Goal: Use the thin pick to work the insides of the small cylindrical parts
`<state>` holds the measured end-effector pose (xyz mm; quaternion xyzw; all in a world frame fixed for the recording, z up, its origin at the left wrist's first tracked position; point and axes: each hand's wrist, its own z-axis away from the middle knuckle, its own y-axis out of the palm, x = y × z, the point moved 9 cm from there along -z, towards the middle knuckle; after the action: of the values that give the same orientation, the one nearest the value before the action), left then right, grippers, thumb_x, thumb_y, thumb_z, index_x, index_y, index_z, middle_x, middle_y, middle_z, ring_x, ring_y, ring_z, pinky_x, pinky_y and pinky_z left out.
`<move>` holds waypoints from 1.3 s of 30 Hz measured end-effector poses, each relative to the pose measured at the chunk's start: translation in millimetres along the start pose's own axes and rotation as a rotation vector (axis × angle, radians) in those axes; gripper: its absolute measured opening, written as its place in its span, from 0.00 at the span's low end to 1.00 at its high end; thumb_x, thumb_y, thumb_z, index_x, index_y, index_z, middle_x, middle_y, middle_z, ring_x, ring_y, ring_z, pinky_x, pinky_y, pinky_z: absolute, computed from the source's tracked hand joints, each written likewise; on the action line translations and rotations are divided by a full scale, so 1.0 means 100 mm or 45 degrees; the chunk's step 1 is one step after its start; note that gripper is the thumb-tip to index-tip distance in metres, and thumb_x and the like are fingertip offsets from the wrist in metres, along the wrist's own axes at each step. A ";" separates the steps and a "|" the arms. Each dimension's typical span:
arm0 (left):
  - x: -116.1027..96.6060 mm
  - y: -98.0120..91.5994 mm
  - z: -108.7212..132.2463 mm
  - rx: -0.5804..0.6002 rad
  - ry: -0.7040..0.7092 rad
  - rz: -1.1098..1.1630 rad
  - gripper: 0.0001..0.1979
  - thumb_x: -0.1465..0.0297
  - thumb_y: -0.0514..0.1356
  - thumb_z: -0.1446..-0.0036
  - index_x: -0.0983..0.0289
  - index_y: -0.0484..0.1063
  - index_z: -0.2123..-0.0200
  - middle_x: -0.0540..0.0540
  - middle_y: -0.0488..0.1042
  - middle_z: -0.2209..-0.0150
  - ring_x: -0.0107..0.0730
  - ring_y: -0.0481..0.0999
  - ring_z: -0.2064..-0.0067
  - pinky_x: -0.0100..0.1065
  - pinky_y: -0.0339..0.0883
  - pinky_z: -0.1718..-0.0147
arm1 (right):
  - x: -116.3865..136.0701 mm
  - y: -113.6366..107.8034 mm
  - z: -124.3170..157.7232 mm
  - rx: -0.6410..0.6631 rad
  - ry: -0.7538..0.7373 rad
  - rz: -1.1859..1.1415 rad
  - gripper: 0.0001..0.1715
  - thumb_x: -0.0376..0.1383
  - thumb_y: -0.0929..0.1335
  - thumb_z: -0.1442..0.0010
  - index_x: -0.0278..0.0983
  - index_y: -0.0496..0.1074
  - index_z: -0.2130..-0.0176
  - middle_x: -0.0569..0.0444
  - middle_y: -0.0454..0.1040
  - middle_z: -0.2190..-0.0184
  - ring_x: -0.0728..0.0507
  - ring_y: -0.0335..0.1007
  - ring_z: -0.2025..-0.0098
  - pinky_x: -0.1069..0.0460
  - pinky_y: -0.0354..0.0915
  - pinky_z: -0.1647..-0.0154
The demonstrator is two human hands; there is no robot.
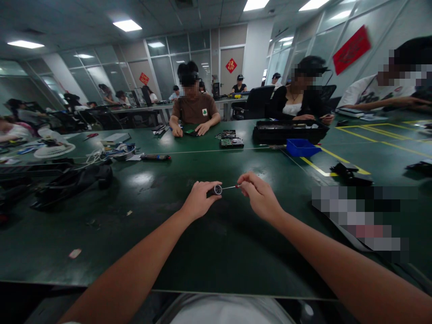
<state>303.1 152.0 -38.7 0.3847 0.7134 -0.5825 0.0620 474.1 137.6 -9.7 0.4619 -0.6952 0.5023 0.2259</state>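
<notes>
Over the middle of the green table, my left hand (198, 201) is closed around a small dark cylindrical part (218, 190) with a round, silvery ringed face turned to the right. My right hand (257, 194) pinches the red end of a thin screwdriver (230, 187). Its metal shaft points left and its tip meets or nearly meets the round face; actual contact is too small to make out. Much of the part is hidden by my left fingers, and the screwdriver's handle is mostly covered by my right fingers.
A blue bin (301, 147) and a long black tray (290, 131) stand at the back right. Hard drives (231, 142) lie far centre, with a pen-like tool (155, 157) left of them. A black bag (76, 184) lies left. A co-worker (195, 110) sits opposite.
</notes>
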 end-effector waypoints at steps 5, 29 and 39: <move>0.01 -0.01 -0.01 -0.015 0.009 0.000 0.19 0.67 0.64 0.41 0.56 0.72 0.45 0.53 0.77 0.52 0.42 0.72 0.51 0.49 0.59 0.43 | -0.03 -0.02 0.01 -0.080 0.035 -0.058 0.13 0.43 0.60 0.33 0.41 0.69 0.60 0.56 0.70 0.72 0.45 0.67 0.71 0.50 0.60 0.70; 0.00 -0.01 -0.01 0.014 0.021 -0.039 0.21 0.66 0.64 0.40 0.53 0.70 0.43 0.52 0.76 0.52 0.41 0.71 0.49 0.54 0.50 0.38 | -0.42 0.07 -0.10 -0.193 0.274 -0.783 0.17 0.50 0.69 0.42 0.38 0.70 0.64 0.53 0.74 0.68 0.45 0.73 0.68 0.47 0.71 0.63; 0.01 -0.04 -0.01 -0.026 -0.002 -0.013 0.21 0.65 0.64 0.40 0.54 0.70 0.44 0.53 0.76 0.50 0.42 0.72 0.48 0.52 0.54 0.40 | -0.08 -0.14 -0.03 -0.160 0.133 -0.039 0.23 0.53 0.68 0.40 0.39 0.69 0.75 0.56 0.71 0.82 0.47 0.66 0.80 0.51 0.61 0.75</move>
<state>300.4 152.7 -35.7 0.3798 0.7211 -0.5759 0.0634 489.6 143.2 -8.1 0.4306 -0.7055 0.4774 0.2980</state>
